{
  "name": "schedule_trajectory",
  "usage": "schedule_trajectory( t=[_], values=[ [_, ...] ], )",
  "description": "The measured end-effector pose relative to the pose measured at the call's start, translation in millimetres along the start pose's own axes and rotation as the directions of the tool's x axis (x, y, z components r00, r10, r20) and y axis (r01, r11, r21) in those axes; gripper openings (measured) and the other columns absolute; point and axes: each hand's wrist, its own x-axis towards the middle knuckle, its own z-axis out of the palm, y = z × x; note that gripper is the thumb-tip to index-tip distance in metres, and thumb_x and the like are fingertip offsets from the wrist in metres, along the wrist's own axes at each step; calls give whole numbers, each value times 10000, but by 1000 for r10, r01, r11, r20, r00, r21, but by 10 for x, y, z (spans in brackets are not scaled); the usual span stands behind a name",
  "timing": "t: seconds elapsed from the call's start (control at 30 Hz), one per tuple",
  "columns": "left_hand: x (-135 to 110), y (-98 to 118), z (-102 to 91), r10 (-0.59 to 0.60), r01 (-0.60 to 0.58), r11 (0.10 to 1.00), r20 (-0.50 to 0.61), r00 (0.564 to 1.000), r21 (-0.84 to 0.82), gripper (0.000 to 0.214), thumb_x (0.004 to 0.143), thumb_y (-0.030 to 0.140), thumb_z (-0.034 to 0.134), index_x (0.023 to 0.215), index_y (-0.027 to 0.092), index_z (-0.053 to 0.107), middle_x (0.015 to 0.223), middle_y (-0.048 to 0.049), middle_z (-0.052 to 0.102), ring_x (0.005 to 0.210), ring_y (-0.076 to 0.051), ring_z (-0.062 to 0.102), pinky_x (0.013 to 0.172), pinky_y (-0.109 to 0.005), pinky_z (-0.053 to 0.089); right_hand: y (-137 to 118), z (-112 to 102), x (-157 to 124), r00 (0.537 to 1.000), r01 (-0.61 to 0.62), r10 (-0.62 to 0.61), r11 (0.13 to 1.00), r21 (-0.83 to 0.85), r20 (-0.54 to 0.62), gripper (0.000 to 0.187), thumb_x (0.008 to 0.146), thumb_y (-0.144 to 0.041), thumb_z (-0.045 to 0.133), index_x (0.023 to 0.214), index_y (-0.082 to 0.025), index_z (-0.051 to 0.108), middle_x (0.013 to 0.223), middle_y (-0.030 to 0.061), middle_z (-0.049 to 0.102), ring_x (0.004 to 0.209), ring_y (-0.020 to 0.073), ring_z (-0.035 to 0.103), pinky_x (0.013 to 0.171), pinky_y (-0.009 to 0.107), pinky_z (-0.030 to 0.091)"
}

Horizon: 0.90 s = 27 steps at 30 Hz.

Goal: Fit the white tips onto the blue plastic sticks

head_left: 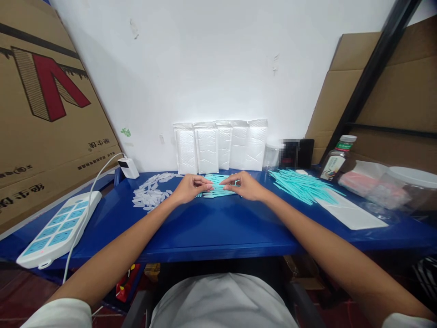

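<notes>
On a blue table, my left hand and my right hand meet over a small bundle of teal sticks. Both hands pinch the bundle from either side, fingertips nearly touching on top of it. A heap of small white plastic pieces lies just left of my left hand. A larger spread pile of teal sticks lies to the right of my right hand.
White padded envelopes lean on the wall behind the bundle. A white power strip and charger sit at left, near cardboard boxes. A bottle, clear bags and a flat white envelope lie at right.
</notes>
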Motion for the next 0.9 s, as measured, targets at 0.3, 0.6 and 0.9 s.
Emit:
schedule_trajectory(
  t=[0.3, 0.6, 0.9],
  values=[
    [24, 65, -6, 234, -177, 915, -120, 965, 363, 310, 957, 481, 638, 998, 199, 760, 992, -68, 790, 909, -215, 724, 828, -331, 544, 19, -15, 20, 991, 29, -37, 998, -62, -129, 283, 894, -393, 718, 1039, -171, 816, 966, 65, 804, 844, 193, 691, 744, 283, 476],
    [67, -207, -229, 243, -61, 765, -199, 949, 641, 301, 979, 427, 585, 1144, 220, 727, 1100, -80, 783, 1038, -255, 702, 959, -385, 505, 18, 3, 14, 958, -21, -108, 898, -440, -266, 336, 1035, -352, 515, 1143, -202, 796, 1064, 88, 807, 893, 241, 728, 778, 313, 463],
    [-113, -22, -1243, -250, 320, 550, -214, 944, 771, 302, 703, 495, 810, 800, 212, 770, 752, -63, 740, 679, -225, 652, 600, -290, 426, -43, 352, 146, 1000, -20, 31, 489, -872, -6, 295, 1035, -150, 438, 1143, -157, 713, 968, 156, 760, 937, 262, 651, 654, 326, 345]
  ],
)
